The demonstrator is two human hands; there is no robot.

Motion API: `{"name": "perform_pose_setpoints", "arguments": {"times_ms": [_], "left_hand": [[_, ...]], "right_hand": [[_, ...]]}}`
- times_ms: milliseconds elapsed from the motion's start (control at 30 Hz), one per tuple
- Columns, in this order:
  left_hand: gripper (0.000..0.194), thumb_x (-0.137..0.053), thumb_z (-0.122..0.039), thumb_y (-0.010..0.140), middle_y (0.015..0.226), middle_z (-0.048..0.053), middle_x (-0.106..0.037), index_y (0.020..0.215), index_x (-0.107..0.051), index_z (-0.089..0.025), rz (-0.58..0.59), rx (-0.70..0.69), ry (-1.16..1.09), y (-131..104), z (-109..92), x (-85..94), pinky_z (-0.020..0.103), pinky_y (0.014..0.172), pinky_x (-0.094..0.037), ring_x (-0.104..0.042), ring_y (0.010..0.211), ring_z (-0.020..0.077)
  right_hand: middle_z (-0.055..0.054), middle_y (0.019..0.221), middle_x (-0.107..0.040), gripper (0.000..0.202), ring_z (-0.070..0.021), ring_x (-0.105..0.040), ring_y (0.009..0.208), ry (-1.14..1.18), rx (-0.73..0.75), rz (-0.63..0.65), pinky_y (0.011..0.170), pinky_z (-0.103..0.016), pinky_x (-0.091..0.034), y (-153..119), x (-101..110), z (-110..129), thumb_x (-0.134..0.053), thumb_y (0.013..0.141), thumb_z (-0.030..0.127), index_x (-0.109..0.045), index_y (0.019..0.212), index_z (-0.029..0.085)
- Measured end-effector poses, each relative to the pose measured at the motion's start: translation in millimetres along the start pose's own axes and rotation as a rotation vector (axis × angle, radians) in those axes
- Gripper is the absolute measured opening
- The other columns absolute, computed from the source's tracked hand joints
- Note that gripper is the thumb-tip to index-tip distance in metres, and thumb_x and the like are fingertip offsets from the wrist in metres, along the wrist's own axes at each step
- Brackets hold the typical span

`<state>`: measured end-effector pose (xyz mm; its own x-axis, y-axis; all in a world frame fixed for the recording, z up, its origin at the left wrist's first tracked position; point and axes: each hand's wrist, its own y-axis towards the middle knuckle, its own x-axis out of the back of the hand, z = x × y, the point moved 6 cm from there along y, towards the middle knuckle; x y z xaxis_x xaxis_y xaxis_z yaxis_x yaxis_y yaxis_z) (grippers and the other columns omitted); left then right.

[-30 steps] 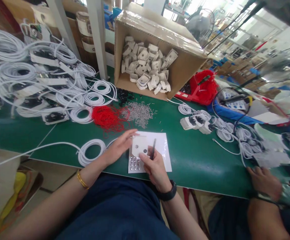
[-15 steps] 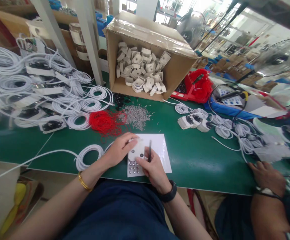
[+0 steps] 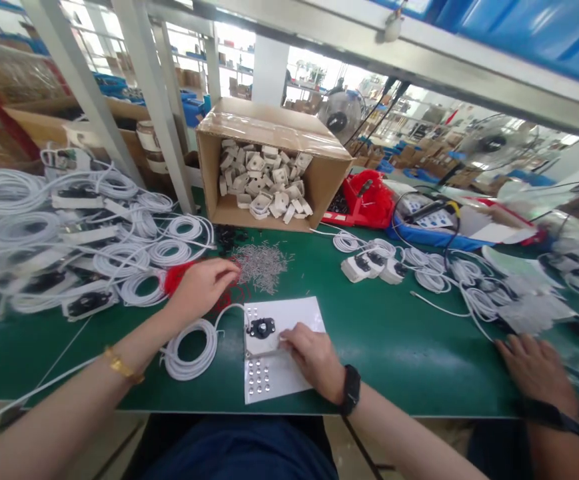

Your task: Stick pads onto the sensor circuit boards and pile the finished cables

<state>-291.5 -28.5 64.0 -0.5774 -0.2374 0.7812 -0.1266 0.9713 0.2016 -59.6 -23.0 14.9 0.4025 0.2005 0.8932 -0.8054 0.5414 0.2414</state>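
A white housing (image 3: 264, 343) with a black fitting on top lies on a white sheet (image 3: 302, 313) that carries rows of small shiny round pads. My right hand (image 3: 314, 357) is at the housing's right side, its fingers bent together; what they hold, if anything, is hidden. My left hand (image 3: 204, 283) hovers over the red bands (image 3: 174, 275), beside the pile of small metal screws (image 3: 264, 263), with fingers pressed together and their tips hidden. A white coiled cable (image 3: 192, 350) runs to the housing's upper left corner.
An open cardboard box (image 3: 319, 190) of white housings stands behind the screws. Many coiled cables (image 3: 134, 257) cover the left side. Cabled housings (image 3: 369, 265), a red bin (image 3: 364, 203) and a blue tray (image 3: 434, 237) are to the right. Another person's hand (image 3: 536, 370) rests far right.
The housing now lies on the sheet with its black fitting upward. My left hand has left it and moved left to the red bands. The black pen-like tool is no longer visible in my right hand.
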Motion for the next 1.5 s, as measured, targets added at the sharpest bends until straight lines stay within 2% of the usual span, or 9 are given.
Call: {"name": "perform_pose_setpoints", "arguments": {"times_ms": [133, 300, 533, 767, 867, 1000, 1133, 1300, 1500], "left_hand": [[0.023, -0.057, -0.025, 0.078, 0.097, 0.005, -0.064, 0.100, -0.064, -0.020, 0.124, -0.025, 0.125, 56.3, 2.6, -35.8, 0.033, 0.085, -0.045, -0.062, 0.091, 0.0214], [0.021, -0.066, -0.014, 0.068, 0.093, 0.008, -0.060, 0.089, -0.064, -0.016, 0.162, -0.029, 0.237, 81.7, -0.3, -73.7, 0.033, 0.083, -0.045, -0.060, 0.090, 0.0236], [0.014, -0.052, -0.006, 0.075, 0.085, 0.006, -0.058, 0.070, -0.057, -0.018, 0.114, -0.007, 0.166, 72.9, 7.8, -83.3, 0.034, 0.080, -0.042, -0.056, 0.087, 0.0223], [0.012, -0.058, -0.014, 0.074, 0.076, 0.004, -0.055, 0.063, -0.054, -0.018, -0.009, 0.117, -0.340, 80.9, 1.6, -61.1, 0.036, 0.087, -0.039, -0.052, 0.086, 0.0214], [0.012, -0.051, -0.025, 0.082, 0.071, 0.003, -0.055, 0.073, -0.054, -0.017, -0.071, 0.295, -0.644, 60.8, 9.9, -44.9, 0.031, 0.073, -0.046, -0.054, 0.071, 0.0168], [0.013, -0.048, -0.025, 0.087, 0.081, 0.004, -0.063, 0.079, -0.055, -0.016, -0.128, 0.485, -1.034, -3.4, 3.7, -20.5, 0.022, 0.067, -0.050, -0.060, 0.070, 0.0108], [0.013, -0.052, -0.006, 0.082, 0.083, 0.011, -0.070, 0.076, -0.063, -0.010, -0.210, 0.829, -1.596, -74.6, -13.1, -30.7, 0.019, 0.065, -0.054, -0.067, 0.071, 0.0125], [0.021, -0.047, -0.001, 0.084, 0.088, 0.018, -0.071, 0.075, -0.067, -0.005, -0.314, 1.034, -1.719, -109.0, -14.8, -59.8, 0.026, 0.076, -0.058, -0.070, 0.084, 0.0214], [0.009, -0.060, -0.007, 0.078, 0.093, 0.017, -0.071, 0.079, -0.069, -0.005, -0.360, 0.932, -1.667, -109.8, -6.2, -70.3, 0.029, 0.081, -0.056, -0.068, 0.092, 0.0248]], "right_hand": [[-0.007, 0.103, -0.066, 0.026, -0.0171, -0.062, 0.093, 0.063, -0.418, -0.095, 0.080, -0.026, -0.046, 60.1, 11.7, -55.5, -0.046, 0.090, 0.016, -0.060, 0.111, 0.019], [-0.009, 0.100, -0.065, 0.021, -0.0218, -0.064, 0.089, -0.017, -0.503, -0.096, 0.072, -0.028, -0.045, 117.5, 6.0, -79.6, -0.064, 0.078, 0.012, -0.064, 0.098, 0.019], [-0.005, 0.093, -0.063, 0.010, -0.0196, -0.064, 0.080, 0.024, -0.531, -0.156, 0.064, -0.025, -0.040, 109.5, -1.9, -84.1, -0.060, 0.081, 0.011, -0.062, 0.075, 0.020], [-0.002, 0.067, -0.060, 0.014, -0.0143, -0.057, 0.063, 0.374, -0.584, -0.223, 0.057, -0.022, -0.038, 96.3, 14.6, -90.6, -0.046, 0.087, 0.017, -0.055, 0.076, 0.018], [0.001, 0.065, -0.057, 0.017, -0.0096, -0.044, 0.046, 0.601, -0.610, -0.136, 0.045, -0.021, -0.034, 74.2, 2.4, -76.8, -0.042, 0.088, 0.029, -0.054, 0.082, 0.018], [0.003, 0.068, -0.057, 0.022, -0.0052, -0.029, 0.038, 0.886, -0.655, -0.026, 0.035, -0.020, -0.025, 42.8, -13.4, -56.0, -0.050, 0.081, 0.038, -0.054, 0.088, 0.018], [0.008, 0.054, -0.043, 0.024, -0.0047, -0.030, 0.038, 1.106, -0.672, -0.039, 0.036, -0.019, -0.022, 32.8, -22.1, -48.6, -0.066, 0.069, 0.038, -0.060, 0.080, 0.017], [0.000, 0.068, -0.062, 0.010, -0.0099, -0.050, 0.053, 0.816, -0.542, 0.044, 0.050, -0.022, -0.038, 38.9, -24.5, -40.2, -0.061, 0.074, 0.024, -0.066, 0.078, 0.016], [-0.006, 0.083, -0.071, 0.018, -0.0189, -0.064, 0.076, 0.398, -0.280, 0.034, 0.071, -0.029, -0.048, 35.9, -15.8, -21.4, -0.051, 0.084, 0.014, -0.069, 0.086, 0.017]]}}
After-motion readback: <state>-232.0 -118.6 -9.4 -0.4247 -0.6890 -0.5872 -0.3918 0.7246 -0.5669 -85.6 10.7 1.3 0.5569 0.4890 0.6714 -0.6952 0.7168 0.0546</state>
